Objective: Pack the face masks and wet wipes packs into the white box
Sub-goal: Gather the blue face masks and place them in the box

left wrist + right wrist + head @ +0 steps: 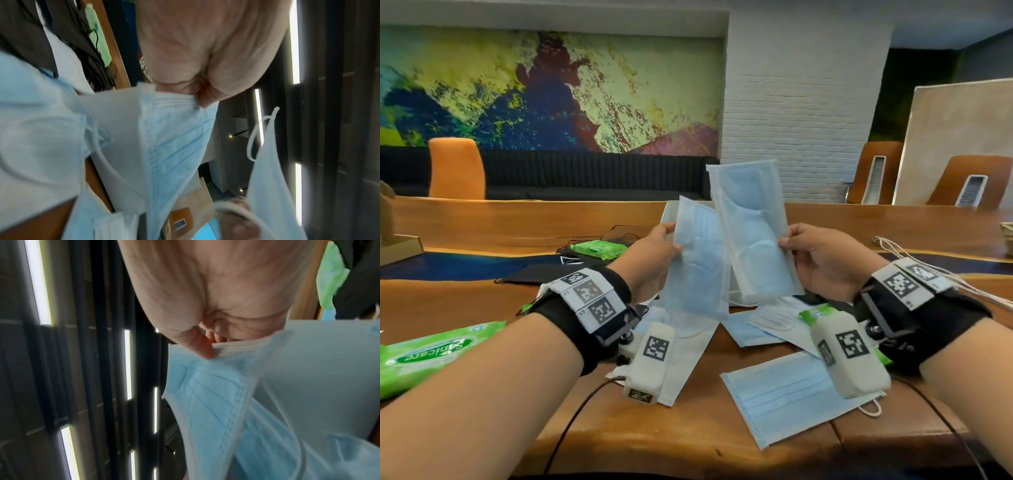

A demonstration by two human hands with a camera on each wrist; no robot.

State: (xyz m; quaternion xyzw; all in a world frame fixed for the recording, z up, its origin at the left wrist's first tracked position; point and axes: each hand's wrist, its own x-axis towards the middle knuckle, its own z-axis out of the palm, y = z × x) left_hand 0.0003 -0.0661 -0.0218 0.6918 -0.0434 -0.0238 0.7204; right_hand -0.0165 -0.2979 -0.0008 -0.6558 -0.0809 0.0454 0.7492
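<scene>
My left hand (667, 245) pinches the edge of a stack of blue face masks (697, 267), held upright above the table. My right hand (796, 248) pinches a second, thicker stack of blue masks (751, 233), also upright. The left wrist view shows the thumb on the left stack (174, 134); the right wrist view shows the thumb on the right stack (216, 386). The white box (670, 212) stands behind the masks, mostly hidden. Loose blue masks (787, 394) lie on the table below my hands. Green wet wipes packs lie at the near left (431, 353) and further back (599, 248).
Black masks (534, 272) lie on the wooden table (500, 222) left of centre. A cardboard box (399, 245) sits at the far left edge. White cords (900, 251) trail at the right. Orange chairs (457, 168) stand behind the table.
</scene>
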